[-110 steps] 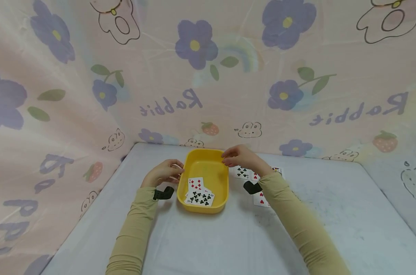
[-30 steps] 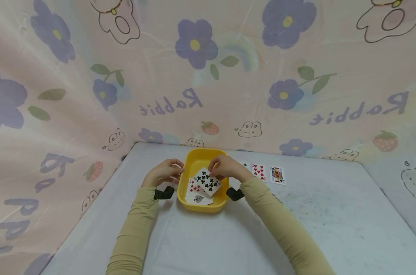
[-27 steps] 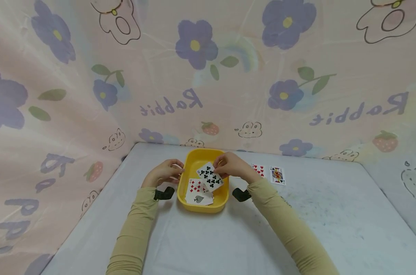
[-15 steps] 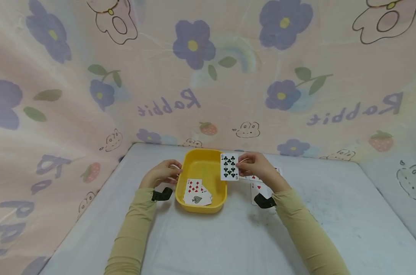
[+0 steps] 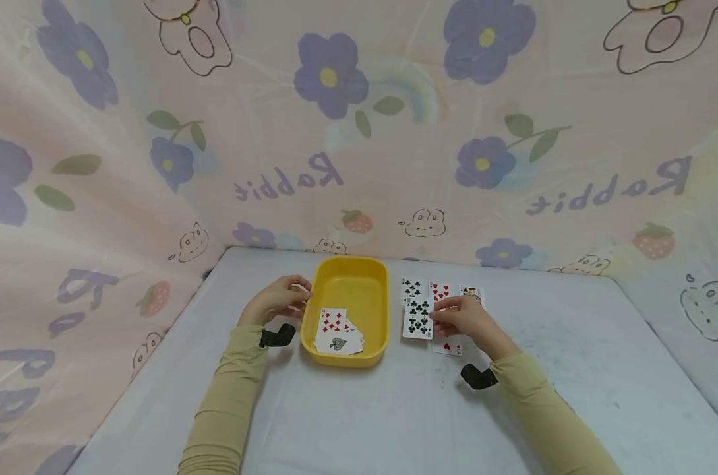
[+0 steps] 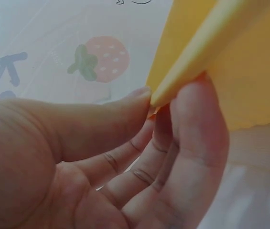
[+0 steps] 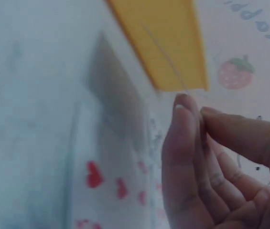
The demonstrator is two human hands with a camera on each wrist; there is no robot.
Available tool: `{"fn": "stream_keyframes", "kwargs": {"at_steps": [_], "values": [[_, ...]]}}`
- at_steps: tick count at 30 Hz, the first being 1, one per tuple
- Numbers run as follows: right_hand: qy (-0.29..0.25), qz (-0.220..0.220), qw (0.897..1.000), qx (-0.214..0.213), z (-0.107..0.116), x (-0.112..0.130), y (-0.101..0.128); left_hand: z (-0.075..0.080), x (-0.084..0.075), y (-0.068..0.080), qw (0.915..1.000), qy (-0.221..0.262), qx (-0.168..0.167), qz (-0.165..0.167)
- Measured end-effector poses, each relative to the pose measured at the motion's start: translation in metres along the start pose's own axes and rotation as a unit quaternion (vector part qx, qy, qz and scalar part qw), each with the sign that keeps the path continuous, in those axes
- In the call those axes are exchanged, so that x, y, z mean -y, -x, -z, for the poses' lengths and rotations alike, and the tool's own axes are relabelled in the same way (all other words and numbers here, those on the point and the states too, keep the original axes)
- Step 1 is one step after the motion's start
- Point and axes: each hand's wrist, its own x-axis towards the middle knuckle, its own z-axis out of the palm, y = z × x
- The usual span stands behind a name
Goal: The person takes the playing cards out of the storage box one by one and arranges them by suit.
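My left hand point(image 5: 280, 300) holds the left rim of a yellow plastic tray point(image 5: 384, 310); in the left wrist view the thumb and fingers pinch its wall point(image 6: 192, 52). My right hand point(image 5: 468, 322) pinches a ten of clubs playing card point(image 5: 418, 319) by its right edge. That card faces up, over the table just right of the tray. In the right wrist view it shows nearly edge-on as a thin line, casting a shadow beside a hearts card point(image 7: 106, 181). Inside the tray lie a diamonds card point(image 5: 333, 319) and an ace of spades point(image 5: 338, 344), overlapping other cards.
A row of cards lies behind the held one: a clubs card point(image 5: 414, 286), a hearts card point(image 5: 439, 289) and a face card point(image 5: 473, 291) partly behind my right hand. Another hearts card point(image 5: 448, 347) lies nearer me. A patterned cloth wall point(image 5: 359, 158) rises behind the white table point(image 5: 359, 422).
The ten of clubs, earlier lying in the tray, was picked up by my right hand and carried right, out over the table, then nearer me. My left hand stays at the tray's rim.
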Motion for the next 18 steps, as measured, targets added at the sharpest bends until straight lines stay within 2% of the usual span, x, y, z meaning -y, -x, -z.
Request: {"fn": "stream_keyframes", "kwargs": {"at_steps": [7,18], "values": [[-0.001,-0.022,1.000,0.001,-0.007,-0.016,-0.004,-0.001,0.001,0.000,1.0000,-0.001,-0.004,0.001],[0.000,-0.037,0.999,0.002,-0.013,-0.018,-0.005,-0.001,0.000,-0.001,1.0000,-0.002,-0.004,-0.001]]}}
